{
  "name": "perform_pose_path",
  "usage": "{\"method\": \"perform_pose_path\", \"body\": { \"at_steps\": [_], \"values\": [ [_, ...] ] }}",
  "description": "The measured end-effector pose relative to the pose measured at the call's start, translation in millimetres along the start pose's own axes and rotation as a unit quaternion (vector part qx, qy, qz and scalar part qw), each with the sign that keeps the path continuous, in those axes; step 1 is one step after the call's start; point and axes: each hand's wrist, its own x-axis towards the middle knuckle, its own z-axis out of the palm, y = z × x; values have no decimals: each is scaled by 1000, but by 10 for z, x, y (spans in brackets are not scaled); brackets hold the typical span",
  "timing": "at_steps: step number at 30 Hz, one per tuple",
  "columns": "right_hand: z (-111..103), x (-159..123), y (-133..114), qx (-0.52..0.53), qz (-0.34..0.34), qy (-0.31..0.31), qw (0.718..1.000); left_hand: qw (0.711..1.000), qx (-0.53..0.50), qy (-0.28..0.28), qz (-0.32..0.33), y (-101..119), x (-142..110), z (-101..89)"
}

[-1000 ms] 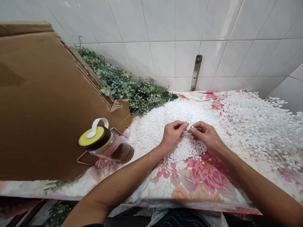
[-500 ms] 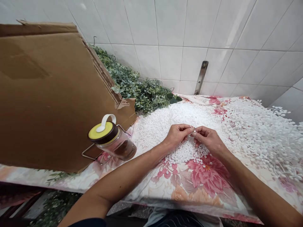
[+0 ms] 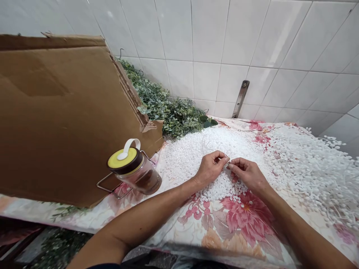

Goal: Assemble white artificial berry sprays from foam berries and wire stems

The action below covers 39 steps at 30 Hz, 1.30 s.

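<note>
Over a heap of small white beads (image 3: pixel 185 153), my two hands meet fingertip to fingertip. My left hand (image 3: pixel 211 167) is closed in a pinch around a thin white stem (image 3: pixel 226 157), of which only a short piece shows. Just to its right, my right hand (image 3: pixel 249 173) pinches thumb against forefinger on a tiny white bead, mostly covered by the fingertips. Whether the bead sits on the stem I cannot tell. Loose beads lie under and around both hands on the flowered cloth (image 3: pixel 224 228).
To the right spreads a pile of white beaded stems (image 3: pixel 305 164). At left stand a yellow-lidded jar (image 3: pixel 140 177) with brown contents, a wire stand (image 3: pixel 105 183) and a large cardboard sheet (image 3: pixel 56 130). Green artificial foliage (image 3: pixel 179 116) lies behind, against the tiled wall (image 3: pixel 207 33).
The whole view has shifted slightly, so things sit a little lower in the picture. Both hands keep their pinch at the same place over the beads, with only small finger movement.
</note>
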Motion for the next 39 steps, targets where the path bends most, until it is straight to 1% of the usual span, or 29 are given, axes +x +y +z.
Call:
{"method": "perform_pose_path", "body": {
  "at_steps": [3, 7, 9, 12, 18, 21, 26, 27, 30, 35, 37, 39],
  "values": [
    [-9, -8, -7, 0, 3, 4, 1000, 1000, -12, -1, -10, -6, 1, 0],
    [-35, -5, 18, -19, -9, 31, 999, 998, -44, -37, -28, -15, -8, 27],
    [-53, 5, 49, -30, -18, 45, 998, 997, -53, -46, -26, -25, -15, 48],
    [-75, 19, 92, -43, -22, 55, 997, 997, -57, -46, -22, -43, -26, 72],
    [-72, -10, 46, -88, -36, 49, 994, 996, -83, -28, -24, -38, -30, 68],
    [-48, -27, -2, -101, -40, 45, 993, 993, -108, -26, -39, -18, -29, 55],
    [-3, -33, -11, -92, -42, 45, 994, 986, -144, -48, -76, -9, -26, 38],
    [2, -31, -3, -90, -44, 36, 994, 984, -146, -56, -83, -15, -21, 35],
    [8, -17, 27, -83, -47, 38, 995, 981, -151, -67, -97, -36, 4, 22],
    [3, 1, 43, -60, -53, 51, 995, 980, -142, -108, -84, -32, 31, -2],
    [1, 0, 35, -62, -60, 55, 995, 982, -128, -114, -83, -19, 24, -1],
    [0, -3, 28, -69, -70, 60, 993, 984, -120, -105, -84, -8, 12, 6]
  ]
}}
